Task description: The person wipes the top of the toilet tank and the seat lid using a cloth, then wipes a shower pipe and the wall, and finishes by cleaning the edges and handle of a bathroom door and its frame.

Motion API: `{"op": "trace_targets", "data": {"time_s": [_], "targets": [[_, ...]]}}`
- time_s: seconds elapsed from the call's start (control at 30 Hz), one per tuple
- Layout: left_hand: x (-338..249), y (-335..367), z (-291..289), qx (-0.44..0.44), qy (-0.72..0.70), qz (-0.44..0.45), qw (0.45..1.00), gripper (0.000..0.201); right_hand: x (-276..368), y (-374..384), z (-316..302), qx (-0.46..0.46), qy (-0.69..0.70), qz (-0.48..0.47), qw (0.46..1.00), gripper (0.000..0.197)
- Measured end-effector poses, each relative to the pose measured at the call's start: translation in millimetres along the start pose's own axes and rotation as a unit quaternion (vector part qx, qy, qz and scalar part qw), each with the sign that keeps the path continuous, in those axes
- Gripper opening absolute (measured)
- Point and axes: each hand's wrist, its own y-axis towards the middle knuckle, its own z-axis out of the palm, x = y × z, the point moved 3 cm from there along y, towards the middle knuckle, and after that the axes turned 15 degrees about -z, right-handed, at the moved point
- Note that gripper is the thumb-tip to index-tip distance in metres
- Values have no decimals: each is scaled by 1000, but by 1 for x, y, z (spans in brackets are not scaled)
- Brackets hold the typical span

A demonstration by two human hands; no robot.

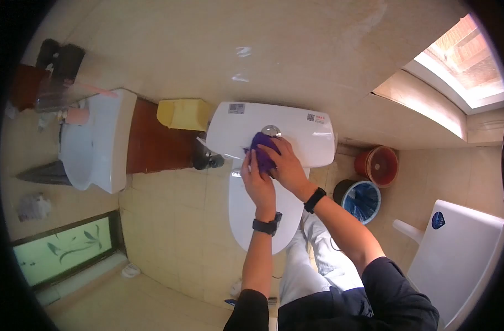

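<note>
A bunched purple cloth (263, 148) is held between my two hands, over the front part of the white toilet tank lid (307, 146). My left hand (257, 182) grips its lower left side with bent fingers. From the right, my right hand (288, 164) closes over the other side of the cloth. Just beyond the cloth is the round chrome flush button (271, 131). Below my wrists lies the closed white toilet seat lid (252, 215). Parts of the cloth are hidden under my fingers.
Right of the toilet stand a bin with a blue liner (362, 201) and a reddish bucket (380, 165). A yellow container (186, 114) is left of the tank, beside a white washbasin (111, 143) on a brown cabinet. A white tank-like fixture (456, 248) is at the lower right.
</note>
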Motion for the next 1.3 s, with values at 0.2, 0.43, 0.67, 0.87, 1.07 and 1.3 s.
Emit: {"op": "trace_targets", "data": {"time_s": [0.2, 0.43, 0.67, 0.87, 1.07, 1.3], "targets": [[-34, 40, 31, 1, -30, 46, 998, 60, -34, 26, -19, -42, -6, 31, 999, 64], [-73, -9, 79, 98, -3, 65, 993, 65, -57, -29, -85, -40, -90, 85, 992, 63], [-51, -47, 48, 96, -9, -16, 995, 61, -25, -53, -75, 29, -37, 101, 994, 71], [-27, -15, 36, 2, -12, -44, 999, 59, -33, -9, -42, 37, 37, 31, 998, 66], [-67, 6, 85, 48, -12, 29, 998, 62, -72, -6, -79, -20, -41, 68, 997, 65], [-79, -31, 90, 133, 5, 20, 991, 63, -64, -44, -104, 24, -89, 111, 990, 69]]}}
